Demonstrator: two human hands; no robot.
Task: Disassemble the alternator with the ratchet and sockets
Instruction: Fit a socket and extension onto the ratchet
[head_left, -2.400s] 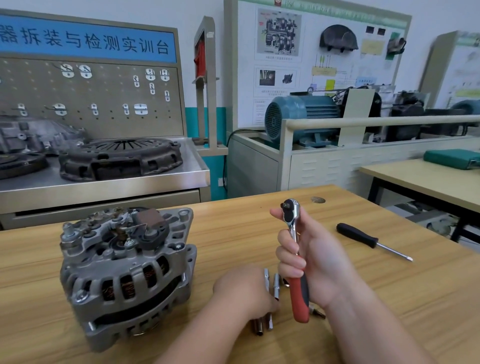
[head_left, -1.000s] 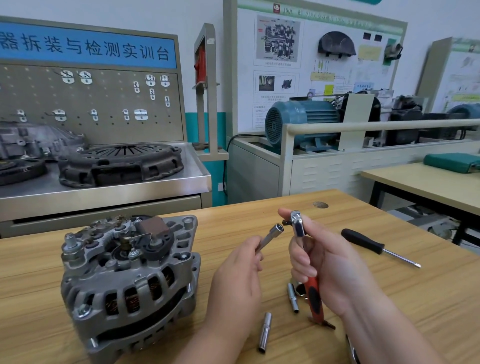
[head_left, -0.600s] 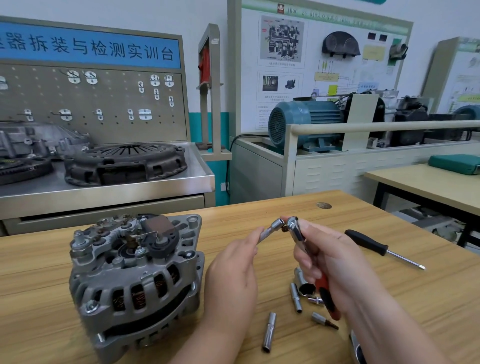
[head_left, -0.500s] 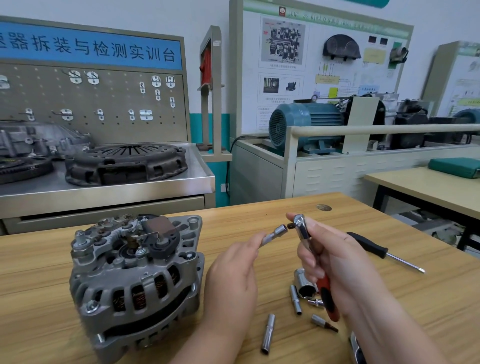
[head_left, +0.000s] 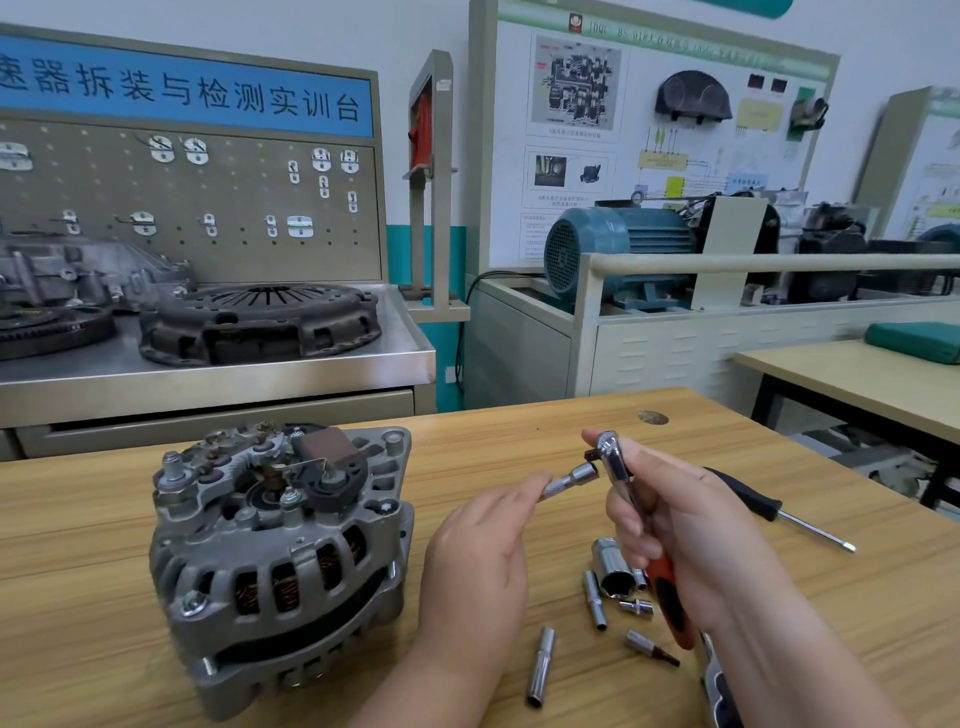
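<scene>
A long socket (head_left: 540, 665) is laid nearest the near edge of the desk (head_left: 78, 597). A short bit (head_left: 649, 647) is set to its right and a wide socket (head_left: 613, 566) just behind, all close under the hands. The ratchet (head_left: 612, 462) is gripped by the right hand (head_left: 691, 540), whose fingers are curled round its shaft and red handle, with the head held upward. A slim socket (head_left: 571, 479) is pinched in the fingers of the left hand (head_left: 478, 561). Its open end is held just beside the ratchet's square drive and is not seated on it. The alternator (head_left: 280, 561) is stood at the left of the desk, apart from the left hand. Bare wood is left between them and behind it up to the far edge. A screwdriver (head_left: 753, 506) is laid toward the right edge. Beyond the far edge, a clutch cover (head_left: 260, 322) is seen on a steel-topped desk (head_left: 311, 369).
</scene>
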